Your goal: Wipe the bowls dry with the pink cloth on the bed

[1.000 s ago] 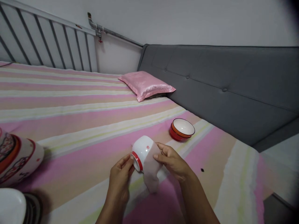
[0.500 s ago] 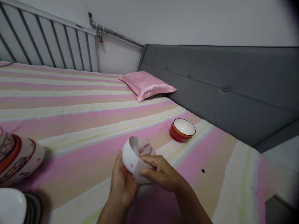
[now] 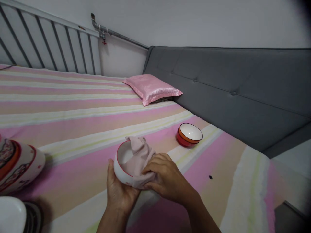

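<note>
A white bowl (image 3: 120, 171) with a thin red rim is tilted above the bed, its inside partly in view. My left hand (image 3: 121, 191) grips it from below and the left, thumb up along its side. A pale pink cloth (image 3: 139, 155) lies inside the bowl and drapes over the rim on the right. My right hand (image 3: 167, 176) is closed on that cloth at the bowl's right edge, fingers bunching it. The palm side of the right hand is hidden.
Two stacked red and orange bowls (image 3: 189, 137) stand on the striped bedsheet (image 3: 80, 129). At left are patterned bowls (image 3: 31, 165) and a stack of white dishes (image 3: 12, 213). A pink pillow (image 3: 153, 87) lies by the grey headboard (image 3: 233, 74). A small dark chip (image 3: 210, 177) lies on the right.
The bowl has turned so its opening faces up toward me, and shifted slightly left with my left hand. The cloth now shows spread inside it and over the rim.
</note>
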`<action>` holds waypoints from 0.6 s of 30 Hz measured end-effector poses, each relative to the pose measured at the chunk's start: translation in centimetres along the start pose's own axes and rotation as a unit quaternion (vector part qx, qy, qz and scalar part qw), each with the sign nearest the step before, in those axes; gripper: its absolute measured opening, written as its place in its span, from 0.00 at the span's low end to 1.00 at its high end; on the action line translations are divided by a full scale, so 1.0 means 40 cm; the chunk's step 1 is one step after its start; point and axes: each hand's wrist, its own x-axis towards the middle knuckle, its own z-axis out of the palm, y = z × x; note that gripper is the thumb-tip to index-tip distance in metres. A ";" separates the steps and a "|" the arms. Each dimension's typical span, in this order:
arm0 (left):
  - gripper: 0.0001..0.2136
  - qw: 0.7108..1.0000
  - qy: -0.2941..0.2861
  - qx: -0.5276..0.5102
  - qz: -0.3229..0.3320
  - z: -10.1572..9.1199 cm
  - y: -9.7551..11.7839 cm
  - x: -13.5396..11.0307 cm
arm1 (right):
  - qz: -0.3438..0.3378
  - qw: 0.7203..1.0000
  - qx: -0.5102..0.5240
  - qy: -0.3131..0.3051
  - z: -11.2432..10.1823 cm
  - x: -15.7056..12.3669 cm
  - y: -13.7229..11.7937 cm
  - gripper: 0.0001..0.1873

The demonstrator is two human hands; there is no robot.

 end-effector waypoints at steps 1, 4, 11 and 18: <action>0.35 1.000 -0.005 0.008 0.010 0.001 0.000 0.000 | 0.001 1.000 -0.008 -0.006 0.003 0.000 0.002 0.11; 0.34 1.000 0.003 0.014 0.026 0.007 -0.003 -0.002 | -0.016 0.999 -0.005 -0.034 0.009 0.000 0.002 0.09; 0.30 0.998 0.021 -0.055 0.036 0.005 -0.013 0.006 | -0.031 0.995 0.038 -0.083 0.014 0.004 0.010 0.08; 0.21 0.993 0.045 -0.073 0.081 0.011 -0.019 0.001 | -0.004 0.997 0.051 -0.053 0.041 0.008 0.005 0.19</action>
